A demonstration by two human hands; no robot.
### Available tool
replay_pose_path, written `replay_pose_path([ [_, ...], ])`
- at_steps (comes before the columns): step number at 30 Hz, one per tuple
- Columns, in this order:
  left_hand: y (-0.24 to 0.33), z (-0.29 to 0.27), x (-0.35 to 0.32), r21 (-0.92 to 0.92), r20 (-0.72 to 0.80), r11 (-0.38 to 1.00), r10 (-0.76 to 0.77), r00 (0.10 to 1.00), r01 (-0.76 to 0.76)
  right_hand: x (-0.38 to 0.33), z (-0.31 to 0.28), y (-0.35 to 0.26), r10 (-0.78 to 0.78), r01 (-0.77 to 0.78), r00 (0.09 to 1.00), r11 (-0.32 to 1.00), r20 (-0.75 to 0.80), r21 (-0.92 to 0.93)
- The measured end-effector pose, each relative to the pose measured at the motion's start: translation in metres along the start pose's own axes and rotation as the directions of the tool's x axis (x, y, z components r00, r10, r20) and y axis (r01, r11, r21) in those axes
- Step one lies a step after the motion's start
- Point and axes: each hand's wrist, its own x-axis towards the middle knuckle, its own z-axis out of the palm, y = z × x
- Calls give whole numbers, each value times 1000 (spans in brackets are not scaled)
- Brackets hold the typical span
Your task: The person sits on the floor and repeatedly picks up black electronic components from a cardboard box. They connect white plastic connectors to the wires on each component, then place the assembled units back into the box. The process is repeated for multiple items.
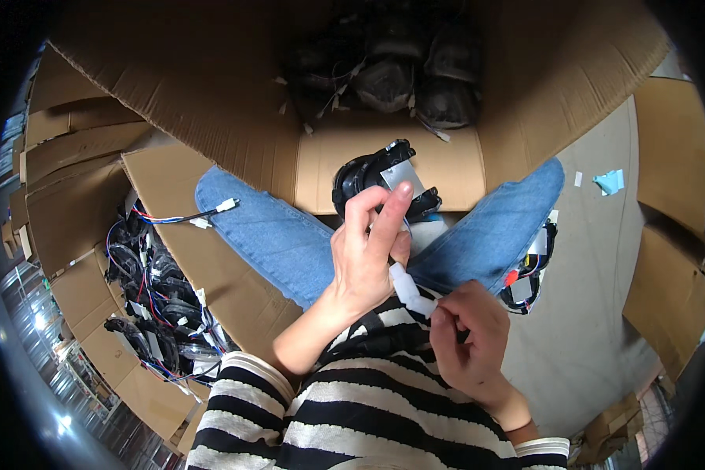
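In front of me, at the near edge of the open box, is a black lamp-like unit (356,182) with a rounded housing and a silver label. My left hand (360,262) is closed just below it, with its fingers overlapping the unit's lower side. A short dark cable shows at these fingers, though its full run is hidden. From there a crinkled white strip (409,291) stretches to my right hand (474,341), whose thumb and fingertips pinch its lower end.
A deep cardboard box (392,157) stands ahead, holding several dark units with wires and white connectors. Another carton (227,270) at left holds several wired black units (164,301). More wired parts (522,291) lie by my right knee; a blue scrap (609,182) is on the floor.
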Motion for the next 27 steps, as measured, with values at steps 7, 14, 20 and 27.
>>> replay_pose_path([
  [7,4,1,-2,-45,103,987,-148,984,153,0,0,8,-62,28,992,954,-106,-298],
  [14,12,15,1,-47,77,999,-15,997,19,-8,0,15,-92,-13,963,924,-254,-382],
  [20,16,16,1,-121,125,986,-99,987,115,-2,1,16,-32,-51,973,935,-228,-351],
  [27,12,15,2,-175,140,973,-126,982,150,-3,-6,25,45,-71,991,975,-124,-210],
])
